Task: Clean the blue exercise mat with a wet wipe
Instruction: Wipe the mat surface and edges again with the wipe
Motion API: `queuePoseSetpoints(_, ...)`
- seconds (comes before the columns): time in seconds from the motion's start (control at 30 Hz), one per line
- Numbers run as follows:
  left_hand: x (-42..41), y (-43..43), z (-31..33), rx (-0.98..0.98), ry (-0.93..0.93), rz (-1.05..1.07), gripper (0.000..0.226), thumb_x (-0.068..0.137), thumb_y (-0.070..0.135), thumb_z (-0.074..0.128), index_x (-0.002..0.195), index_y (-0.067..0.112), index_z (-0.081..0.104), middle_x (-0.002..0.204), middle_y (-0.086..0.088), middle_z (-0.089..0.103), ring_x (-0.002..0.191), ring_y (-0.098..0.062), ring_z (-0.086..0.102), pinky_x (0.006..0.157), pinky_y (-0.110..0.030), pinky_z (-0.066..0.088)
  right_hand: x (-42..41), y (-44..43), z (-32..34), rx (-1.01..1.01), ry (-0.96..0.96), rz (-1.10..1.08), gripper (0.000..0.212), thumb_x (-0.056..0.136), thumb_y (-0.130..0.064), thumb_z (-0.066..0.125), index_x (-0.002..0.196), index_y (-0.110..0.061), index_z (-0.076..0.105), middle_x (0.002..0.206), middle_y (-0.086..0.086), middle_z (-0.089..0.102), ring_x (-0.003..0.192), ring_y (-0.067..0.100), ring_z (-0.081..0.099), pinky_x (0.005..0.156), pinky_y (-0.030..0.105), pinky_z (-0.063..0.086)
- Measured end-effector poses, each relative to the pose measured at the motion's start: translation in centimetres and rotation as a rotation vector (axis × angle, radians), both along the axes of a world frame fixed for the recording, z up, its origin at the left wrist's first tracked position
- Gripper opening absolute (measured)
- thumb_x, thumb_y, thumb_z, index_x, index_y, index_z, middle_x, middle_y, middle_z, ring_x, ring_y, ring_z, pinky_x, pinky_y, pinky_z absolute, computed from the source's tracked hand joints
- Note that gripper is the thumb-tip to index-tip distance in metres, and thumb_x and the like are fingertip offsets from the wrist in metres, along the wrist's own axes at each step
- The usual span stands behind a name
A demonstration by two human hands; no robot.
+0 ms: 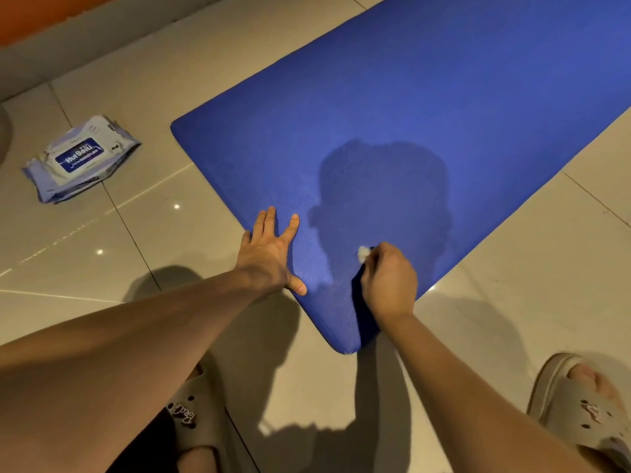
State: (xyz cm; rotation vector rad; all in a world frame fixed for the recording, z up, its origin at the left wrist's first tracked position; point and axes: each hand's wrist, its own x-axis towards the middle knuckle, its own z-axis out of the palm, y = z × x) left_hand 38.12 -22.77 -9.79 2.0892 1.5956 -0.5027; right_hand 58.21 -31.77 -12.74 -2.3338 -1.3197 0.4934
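The blue exercise mat (392,107) lies spread on the tiled floor, running from the near centre to the far right. My left hand (269,250) lies flat with spread fingers on the mat's near left edge. My right hand (389,281) is curled round a small white wet wipe (363,251) and holds it against the mat near the closest corner; only a tuft of the wipe shows past my fingers. My head's shadow falls on the mat just beyond both hands.
A pack of wet wipes (80,158) lies on the floor to the left of the mat. My feet in beige slippers (580,404) stand at the bottom of the view. A wall base (102,35) runs along the far left.
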Motion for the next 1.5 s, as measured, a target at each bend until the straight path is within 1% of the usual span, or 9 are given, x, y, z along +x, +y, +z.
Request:
queuePoseSetpoints(0.1, 0.0, 0.0, 0.0, 0.001, 0.011, -0.004, 0.149, 0.057, 0.068, 0.088, 0.16, 0.038, -0.016, 0.166, -0.009, -0.027, 0.154, -0.027, -0.026, 0.127, -0.05, 0.002, -5.4, -3.4, 0.4, -0.004, 0.077, 0.294, 0.017, 0.093, -0.019, 0.057, 0.078, -0.013, 0.052, 0.077, 0.006, 0.06, 0.067, 0.033, 0.054, 0.058, 0.039, 0.043)
queuePoseSetpoints(0.27, -0.1, 0.2, 0.0, 0.004, 0.012, -0.012, 0.149, 0.058, 0.071, 0.087, 0.16, 0.039, -0.017, 0.166, -0.009, -0.028, 0.154, -0.027, -0.026, 0.127, -0.049, 0.002, -2.9, -2.6, 0.2, 0.063, -0.067, 0.752, 0.013, 0.078, -0.009, 0.062, 0.074, -0.015, 0.051, 0.074, 0.006, 0.055, 0.059, 0.032, 0.05, 0.058, 0.033, 0.029)
queuePoseSetpoints(0.5, -0.1, 0.2, -0.3, 0.006, 0.013, -0.013, 0.151, 0.056, 0.069, 0.088, 0.16, 0.039, -0.016, 0.166, -0.01, -0.027, 0.154, -0.027, -0.025, 0.127, -0.05, 0.003, -1.3, 0.2, -0.5, 0.082, -0.003, -0.017, 0.023, 0.093, -0.009, 0.057, 0.072, -0.011, 0.049, 0.078, 0.01, 0.055, 0.063, 0.033, 0.047, 0.06, 0.039, 0.034)
queuePoseSetpoints(0.73, -1.4, 0.8, 0.2, 0.02, -0.002, -0.123, 0.147, 0.055, 0.081, 0.081, 0.16, 0.04, -0.014, 0.168, -0.009, -0.021, 0.156, -0.027, -0.018, 0.126, -0.045, 0.009, -4.4, -1.9, 0.2, 0.042, -0.081, 0.705, 0.02, 0.067, -0.005, 0.074, 0.069, -0.015, 0.056, 0.076, 0.004, 0.055, 0.062, 0.028, 0.05, 0.056, 0.032, 0.03)
queuePoseSetpoints(1.0, -2.6, 2.0, 0.0, 0.121, 0.047, -0.264, 0.126, 0.07, 0.072, 0.077, 0.162, 0.042, -0.003, 0.169, -0.011, -0.002, 0.154, -0.028, 0.002, 0.12, -0.04, 0.027, -0.5, 0.5, -0.5, 0.101, -0.195, 0.195, 0.011, 0.081, -0.002, 0.068, 0.08, -0.011, 0.073, 0.088, 0.005, 0.056, 0.074, 0.028, 0.048, 0.066, 0.039, 0.042)
queuePoseSetpoints(1.13, -2.8, 2.0, -0.2, 0.144, 0.059, -0.294, 0.124, 0.071, 0.078, 0.072, 0.162, 0.04, -0.003, 0.168, -0.013, 0.0, 0.153, -0.03, 0.005, 0.118, -0.041, 0.028, -7.3, -3.4, -0.4, 0.125, -0.183, 0.508, 0.01, 0.082, -0.01, 0.061, 0.089, -0.017, 0.063, 0.095, 0.005, 0.054, 0.084, 0.029, 0.048, 0.071, 0.036, 0.032)
queuePoseSetpoints(1.27, -2.9, 2.0, -0.4, 0.162, 0.075, -0.311, 0.122, 0.073, 0.079, 0.068, 0.162, 0.039, -0.005, 0.168, -0.014, 0.0, 0.153, -0.032, 0.007, 0.118, -0.041, 0.03, -7.2, -5.4, -1.8, 0.2, -0.336, 0.902, 0.033, 0.097, -0.018, 0.053, 0.125, -0.006, 0.063, 0.126, 0.009, 0.055, 0.117, 0.032, 0.052, 0.108, 0.045, 0.038)
queuePoseSetpoints(1.4, -3.0, 2.0, -0.5, 0.15, 0.068, -0.302, 0.123, 0.073, 0.076, 0.071, 0.162, 0.04, -0.006, 0.168, -0.013, -0.003, 0.153, -0.031, 0.004, 0.119, -0.041, 0.028, -4.2, -3.4, -1.7, 0.232, -0.394, 0.899, 0.025, 0.096, -0.016, 0.052, 0.116, -0.011, 0.065, 0.124, 0.006, 0.06, 0.113, 0.028, 0.056, 0.103, 0.043, 0.041)
queuePoseSetpoints(1.5, -3.0, 2.0, -0.7, 0.144, 0.06, -0.296, 0.122, 0.074, 0.076, 0.071, 0.161, 0.04, -0.006, 0.169, -0.013, -0.003, 0.154, -0.031, 0.003, 0.12, -0.042, 0.027, -0.4, -1.7, -1.4, 0.175, -0.401, 0.616, 0.014, 0.086, -0.011, 0.063, 0.098, -0.015, 0.07, 0.117, 0.004, 0.061, 0.106, 0.028, 0.057, 0.093, 0.041, 0.039)
